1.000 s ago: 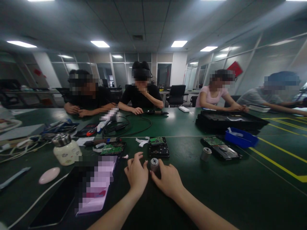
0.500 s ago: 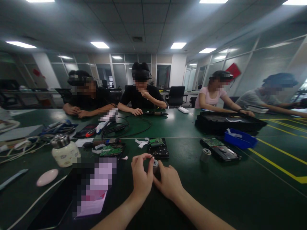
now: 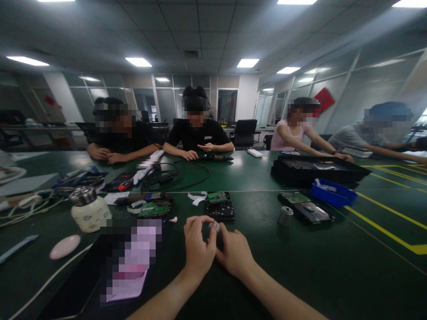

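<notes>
In front of me on the green table, both hands meet around a small metal cylinder (image 3: 215,227), its silver top showing between the fingers and most of its body hidden. My left hand (image 3: 200,242) is closed, its thumb and forefinger pinched at the cylinder's top. Wrapped against the right side of it, my right hand (image 3: 235,253) is closed too. Just beyond them lies a hard drive (image 3: 220,211) with a green circuit board on it. A second metal cylinder (image 3: 286,216) stands to the right, beside another hard drive (image 3: 312,211).
At left are a cream flask (image 3: 90,211), a pink oval object (image 3: 65,247), a dark tablet or phone (image 3: 73,280) and cables. A circuit board (image 3: 155,210) lies near a screwdriver. Right of centre stand a black tray (image 3: 320,171) and a blue bin (image 3: 333,195). Several people sit opposite.
My left fingers have shifted slightly over the cylinder's top and cover more of it. The person opposite in the middle has lowered a hand from the face.
</notes>
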`<state>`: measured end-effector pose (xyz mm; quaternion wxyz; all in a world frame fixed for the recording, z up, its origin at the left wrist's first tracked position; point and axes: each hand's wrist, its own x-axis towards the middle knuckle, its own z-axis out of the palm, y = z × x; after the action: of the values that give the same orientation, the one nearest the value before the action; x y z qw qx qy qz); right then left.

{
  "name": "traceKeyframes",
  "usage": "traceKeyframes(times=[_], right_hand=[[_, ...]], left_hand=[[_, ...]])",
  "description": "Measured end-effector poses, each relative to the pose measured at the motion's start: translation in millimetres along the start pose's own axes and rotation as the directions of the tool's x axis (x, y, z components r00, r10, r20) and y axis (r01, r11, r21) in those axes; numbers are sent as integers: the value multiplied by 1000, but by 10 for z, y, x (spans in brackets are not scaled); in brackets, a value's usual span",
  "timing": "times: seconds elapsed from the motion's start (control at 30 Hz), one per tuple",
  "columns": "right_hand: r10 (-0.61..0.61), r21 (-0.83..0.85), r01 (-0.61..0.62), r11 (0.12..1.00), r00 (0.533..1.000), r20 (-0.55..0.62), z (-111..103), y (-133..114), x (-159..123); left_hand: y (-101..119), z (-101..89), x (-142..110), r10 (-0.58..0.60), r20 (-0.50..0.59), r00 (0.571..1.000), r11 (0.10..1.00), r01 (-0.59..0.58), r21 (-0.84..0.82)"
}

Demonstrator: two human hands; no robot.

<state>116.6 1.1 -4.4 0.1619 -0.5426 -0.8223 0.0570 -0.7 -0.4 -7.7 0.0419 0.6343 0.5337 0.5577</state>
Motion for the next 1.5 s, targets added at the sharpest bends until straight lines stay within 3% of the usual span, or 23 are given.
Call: traceKeyframes(times=[0.57, 0.77, 0.97, 1.1, 1.37, 1.5], right_hand=[[-12, -21, 12, 1000, 1000, -2, 8, 8, 8], [-21, -13, 21, 1000, 1000, -8, 4, -1, 19], [-8, -27, 8, 1000, 1000, 17, 8, 6, 20], [3, -14, -3, 1000, 1000, 20, 15, 19, 19], [-2, -45, 2, 999, 1000, 4, 28, 15, 11], [-1, -38, 1, 999, 1000, 1, 14, 13, 9]], left_hand=[[11, 3, 6, -16, 42, 999, 999, 14, 51], [59, -13, 8, 47, 234, 971, 999, -48, -5], [19, 20, 12, -32, 73, 997, 998, 29, 47], [-4, 20, 18, -48, 20, 999, 997, 47, 60], [-22, 36, -11, -40, 145, 989, 995, 53, -88], [-8, 29, -4, -33, 84, 996, 997, 38, -62]])
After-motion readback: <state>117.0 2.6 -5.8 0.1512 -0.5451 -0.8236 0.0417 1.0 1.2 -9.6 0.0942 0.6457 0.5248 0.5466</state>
